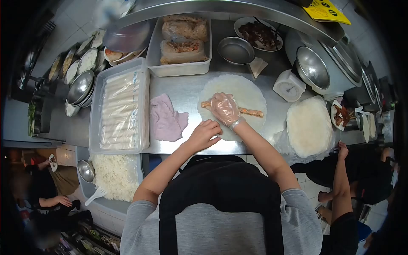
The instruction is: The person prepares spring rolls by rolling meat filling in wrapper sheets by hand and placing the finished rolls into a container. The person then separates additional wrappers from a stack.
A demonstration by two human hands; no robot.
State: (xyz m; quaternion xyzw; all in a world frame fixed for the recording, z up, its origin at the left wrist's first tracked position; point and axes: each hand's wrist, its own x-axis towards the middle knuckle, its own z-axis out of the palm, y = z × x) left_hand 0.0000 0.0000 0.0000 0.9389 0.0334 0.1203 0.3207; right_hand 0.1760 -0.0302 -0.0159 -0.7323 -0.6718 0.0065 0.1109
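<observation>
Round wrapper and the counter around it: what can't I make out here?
All in the head view:
Middle of the filling strip: hidden beneath the gloved right hand.
Near-left edge of the round wrapper: covered by the left hand; whether the fingers pinch it is unclear.
Reading on the scale: too small.
Number of sheets in the pale stack: their edges merge.
Small print on the yellow sheet: too small.

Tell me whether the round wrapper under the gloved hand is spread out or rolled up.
Spread out: the wrapper lies as a broad round sheet, and both ends of the filling strip show uncovered on it.
</observation>
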